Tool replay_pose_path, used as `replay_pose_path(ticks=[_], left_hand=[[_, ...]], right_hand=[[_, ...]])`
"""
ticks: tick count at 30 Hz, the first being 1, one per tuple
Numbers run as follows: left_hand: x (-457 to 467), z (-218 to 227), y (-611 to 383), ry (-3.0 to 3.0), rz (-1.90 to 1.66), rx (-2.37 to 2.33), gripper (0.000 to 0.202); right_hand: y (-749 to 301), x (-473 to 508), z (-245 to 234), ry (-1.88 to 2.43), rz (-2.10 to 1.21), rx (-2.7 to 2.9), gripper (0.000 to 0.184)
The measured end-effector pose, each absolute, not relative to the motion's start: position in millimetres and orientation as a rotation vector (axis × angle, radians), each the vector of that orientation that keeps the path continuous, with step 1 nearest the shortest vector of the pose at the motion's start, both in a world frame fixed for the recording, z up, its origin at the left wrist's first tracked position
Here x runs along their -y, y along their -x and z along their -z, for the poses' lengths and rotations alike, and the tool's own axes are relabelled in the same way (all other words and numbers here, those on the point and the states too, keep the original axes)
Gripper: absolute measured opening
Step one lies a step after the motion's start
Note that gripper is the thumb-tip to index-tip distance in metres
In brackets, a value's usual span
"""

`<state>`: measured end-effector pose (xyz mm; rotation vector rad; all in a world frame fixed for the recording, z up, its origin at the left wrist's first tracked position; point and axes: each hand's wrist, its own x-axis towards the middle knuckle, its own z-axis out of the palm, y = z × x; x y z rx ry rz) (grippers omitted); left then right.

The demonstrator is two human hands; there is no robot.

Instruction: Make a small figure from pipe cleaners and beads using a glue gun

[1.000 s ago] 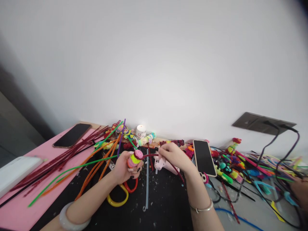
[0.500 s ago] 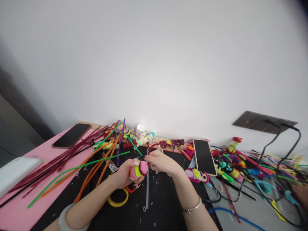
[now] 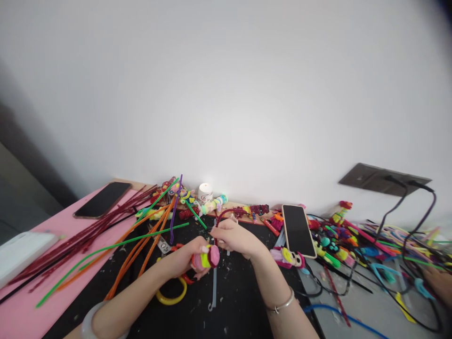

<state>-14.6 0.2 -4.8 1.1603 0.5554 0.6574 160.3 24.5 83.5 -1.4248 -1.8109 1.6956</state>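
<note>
Striped roll (image 3: 205, 259) in L hand (image 3: 186, 257)

Left forearm (image 3: 139, 285) is seen bare and encircled by a thick, smooth, milky-white bangle (image 3: 88, 324) | right forearm (image 3: 271, 278) is likewise bare and ringed by a slim, silver-coloured metal bracelet (image 3: 285, 305), marked by a small knot-like detail

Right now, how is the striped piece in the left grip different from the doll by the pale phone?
The striped piece is in the left grip; the doll lies beside the pale phone. The striped piece ends in a pink top ringed dark red; the doll has black and white at one end. Both have pink and yellow.
</note>
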Motion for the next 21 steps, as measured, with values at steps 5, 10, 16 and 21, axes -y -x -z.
replay_pose_path(ticks=[5, 10, 16, 21], left_hand=[[1.8, -11.3, 18.0, -1.547, -0.681, -0.707, 0.048], [1.8, -12.9, 16.9, -1.928, -0.678, -0.89, 0.043], [-0.7, -12.9, 17.6, -2.138, -0.646, -1.077, 0.032], [-0.1, -14.6, 16.1, -2.17, -0.62, -1.226, 0.032]], right_hand=[[-163.2, -21.1, -94.3, 1.425, -1.259, 2.104, 0.049], [-160.3, -18.3, -98.9, 1.416, -1.074, 2.191, 0.045], [-161.7, -16.8, -100.1, 1.372, -0.959, 2.216, 0.044], [-160.7, -8.4, -112.2, 1.473, -0.772, 2.29, 0.045]])
